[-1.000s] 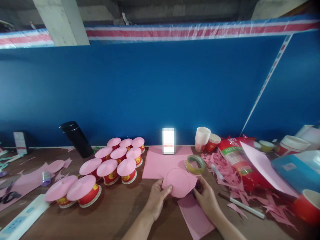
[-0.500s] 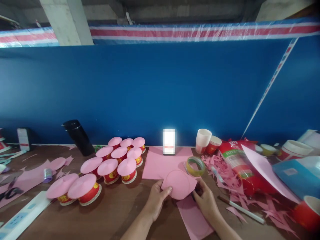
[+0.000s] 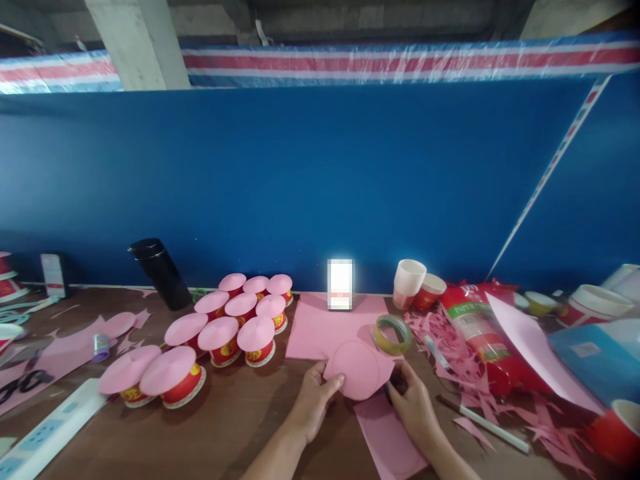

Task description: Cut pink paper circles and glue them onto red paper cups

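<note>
My left hand (image 3: 316,397) pinches a piece of pink paper (image 3: 356,370) between thumb and fingers. A circle is drawn on this paper; its lower left edge is cut round, while corners still stick out at the right. At the paper's right edge, my right hand (image 3: 407,393) is closed around what look like black-handled scissors (image 3: 388,392), mostly hidden by the fingers and the paper. Below lies another pink sheet (image 3: 385,433) with a faint curved line. Behind the hands rests a larger pink sheet (image 3: 320,327), with a roll of tape (image 3: 393,335) at its right corner.
Several red paper cups with pink discs on top (image 3: 218,333) stand at left, near a black bottle (image 3: 161,273) and a white power strip (image 3: 50,427). Pink scraps (image 3: 450,347), a white-barrelled pen (image 3: 495,429), paper cups (image 3: 409,280) and a red package (image 3: 480,333) lie at right.
The camera view has shifted slightly, so the things at both sides appear a little further right. Both hands and the pink paper look almost unchanged.
</note>
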Demonstrator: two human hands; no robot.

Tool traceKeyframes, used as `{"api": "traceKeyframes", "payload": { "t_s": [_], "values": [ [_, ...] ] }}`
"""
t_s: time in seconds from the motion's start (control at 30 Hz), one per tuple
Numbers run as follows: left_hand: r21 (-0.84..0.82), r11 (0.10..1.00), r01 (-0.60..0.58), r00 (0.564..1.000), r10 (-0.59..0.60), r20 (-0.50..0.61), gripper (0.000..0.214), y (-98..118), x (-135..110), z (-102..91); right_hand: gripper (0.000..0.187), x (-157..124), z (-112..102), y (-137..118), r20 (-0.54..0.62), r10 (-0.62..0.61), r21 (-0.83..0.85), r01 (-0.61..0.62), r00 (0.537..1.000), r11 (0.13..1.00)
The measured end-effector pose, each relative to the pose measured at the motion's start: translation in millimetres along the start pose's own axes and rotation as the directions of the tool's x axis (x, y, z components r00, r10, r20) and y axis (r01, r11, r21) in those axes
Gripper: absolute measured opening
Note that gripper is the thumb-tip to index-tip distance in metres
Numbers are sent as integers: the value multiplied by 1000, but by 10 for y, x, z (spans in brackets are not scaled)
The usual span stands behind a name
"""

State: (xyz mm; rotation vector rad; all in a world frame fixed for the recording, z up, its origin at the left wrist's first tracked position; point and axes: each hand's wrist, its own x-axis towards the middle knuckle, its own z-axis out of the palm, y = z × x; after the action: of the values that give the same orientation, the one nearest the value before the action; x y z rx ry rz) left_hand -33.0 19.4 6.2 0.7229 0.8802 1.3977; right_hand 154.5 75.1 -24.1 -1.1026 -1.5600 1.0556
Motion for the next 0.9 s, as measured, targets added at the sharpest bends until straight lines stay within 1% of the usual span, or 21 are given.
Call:
{"api": "traceKeyframes", "payload": {
  "t_s": [0.2,0.57,0.67,0.8,0.9],
  "values": [
    [-35,999,16,1000,-16,-2,34,13,-7,10,21,2,-8,-31,9,10,-24,-10,1000,1000],
    [-107,994,26,1000,-27,-11,33,19,13,13,21,7,21,64,10,36,6,-36,999,999],
    [-123,992,34,999,-39,-36,36,25,23,23,17,5,18,76,18,47,11,-47,999,999],
    [-157,986,47,993,-62,-96,41,5,57,20,16,1,8,103,41,33,21,-34,999,999],
    [-188,981,52,992,-72,-103,41,-49,95,-17,14,-7,8,105,58,47,2,-47,997,999]
  ]
}}
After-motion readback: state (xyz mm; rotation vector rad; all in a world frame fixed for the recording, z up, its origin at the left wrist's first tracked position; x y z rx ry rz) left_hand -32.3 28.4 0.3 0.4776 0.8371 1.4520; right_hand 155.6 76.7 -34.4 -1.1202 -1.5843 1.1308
